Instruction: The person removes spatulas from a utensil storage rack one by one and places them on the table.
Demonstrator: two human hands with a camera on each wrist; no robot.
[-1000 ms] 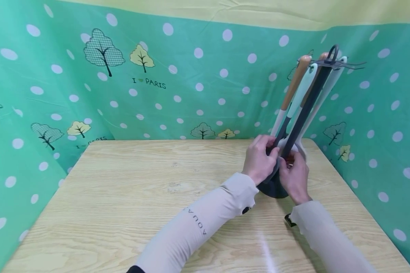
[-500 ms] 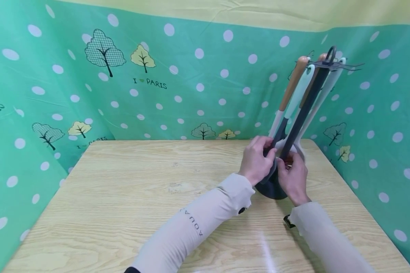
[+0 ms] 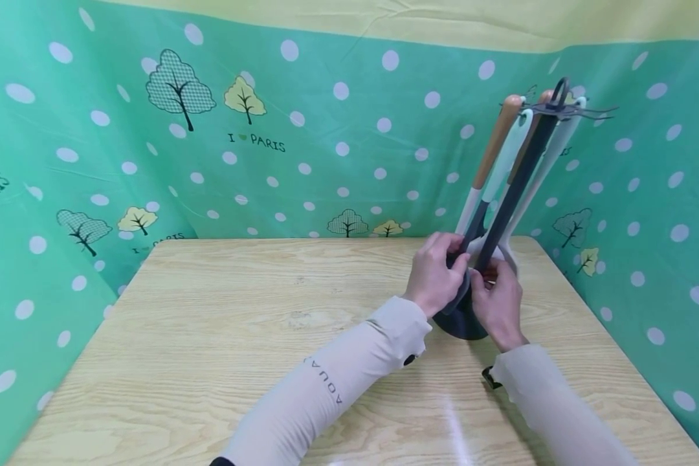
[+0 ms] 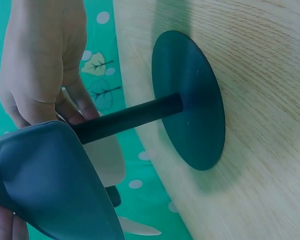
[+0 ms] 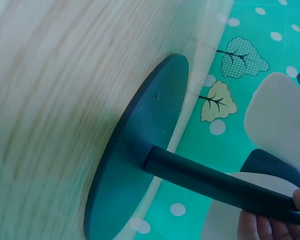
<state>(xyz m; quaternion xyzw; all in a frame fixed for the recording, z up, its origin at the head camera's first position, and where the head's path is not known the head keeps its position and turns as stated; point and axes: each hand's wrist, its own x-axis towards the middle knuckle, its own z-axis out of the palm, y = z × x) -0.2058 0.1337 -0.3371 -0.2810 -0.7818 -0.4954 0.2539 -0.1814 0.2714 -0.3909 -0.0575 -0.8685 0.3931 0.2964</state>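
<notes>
A black utensil stand with a round base stands upright on the table at the right in the head view. Several utensils hang from its top hooks. One is a dark turner with a mint handle. My left hand holds this turner by its upper blade, with some fingers behind it in the left wrist view. With thumb and curled fingers, my right hand grips the stand's pole above the base. Part of the left hand's grip is hidden by the blade.
Brown-handled utensils and a pale utensil hang close around the pole. Thin hooks stick out at the top. A green dotted curtain walls the wooden table at the back and sides.
The stand and its hanging utensils have shifted a little to the left. Both hands have moved along with it, keeping their holds.
</notes>
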